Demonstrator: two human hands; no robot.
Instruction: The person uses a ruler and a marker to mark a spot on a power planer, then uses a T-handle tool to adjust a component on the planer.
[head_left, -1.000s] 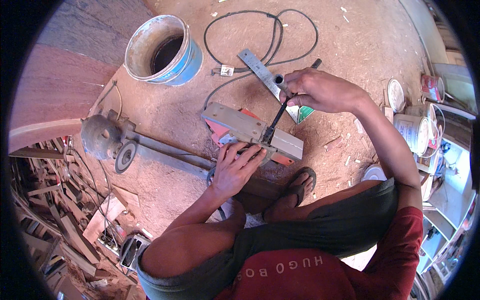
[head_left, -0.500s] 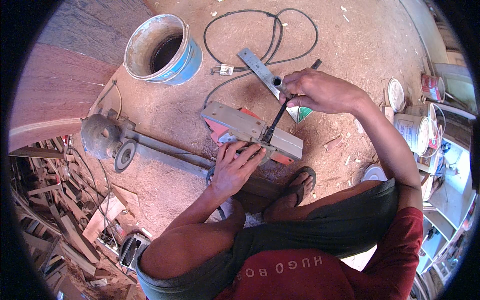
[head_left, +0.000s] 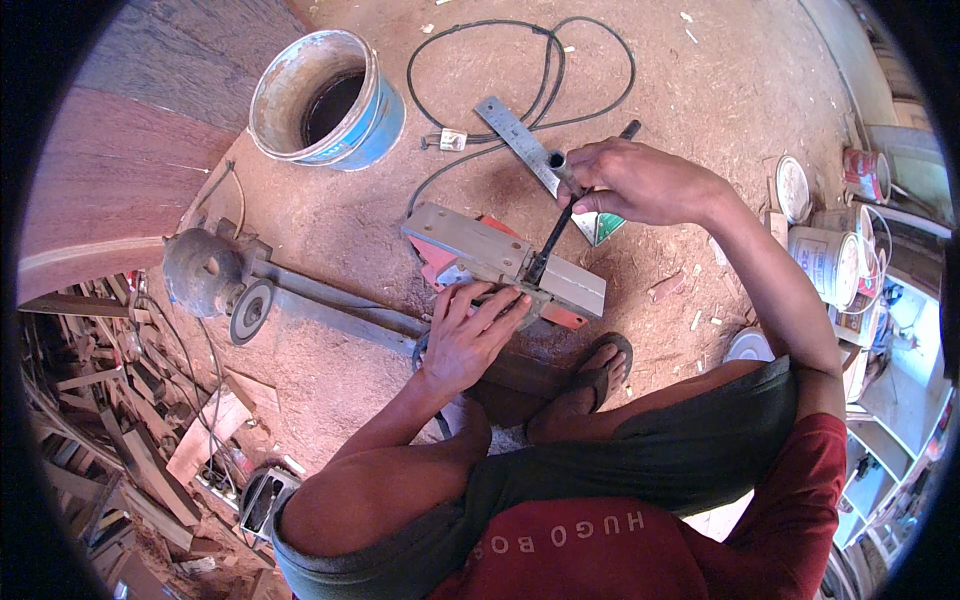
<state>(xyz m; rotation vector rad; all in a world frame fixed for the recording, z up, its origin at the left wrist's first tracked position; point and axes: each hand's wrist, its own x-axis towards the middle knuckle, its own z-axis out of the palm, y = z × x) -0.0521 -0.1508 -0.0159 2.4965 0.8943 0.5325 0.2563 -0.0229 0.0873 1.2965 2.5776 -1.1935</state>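
An upside-down electric hand planer (head_left: 475,240) with a red body and metal sole rests before my feet. My left hand (head_left: 473,335) lies on its near side, fingers bent over the edge by the cutter slot; what lies under the fingertips is hidden. My right hand (head_left: 640,183) is closed around a T-shaped wrench (head_left: 553,240), with a black shaft and a short grey tube across its upper part. The wrench leans, its lower end in the planer's slot. Behind it a try square (head_left: 513,130) with a green-marked stock lies on the floor.
A black cable (head_left: 545,75) loops beyond the planer. To the left stand a blue bucket (head_left: 385,120) with dark contents and a bench grinder (head_left: 205,270). Scrap wood (head_left: 150,460) fills the lower left; paint buckets (head_left: 825,265) stand at right.
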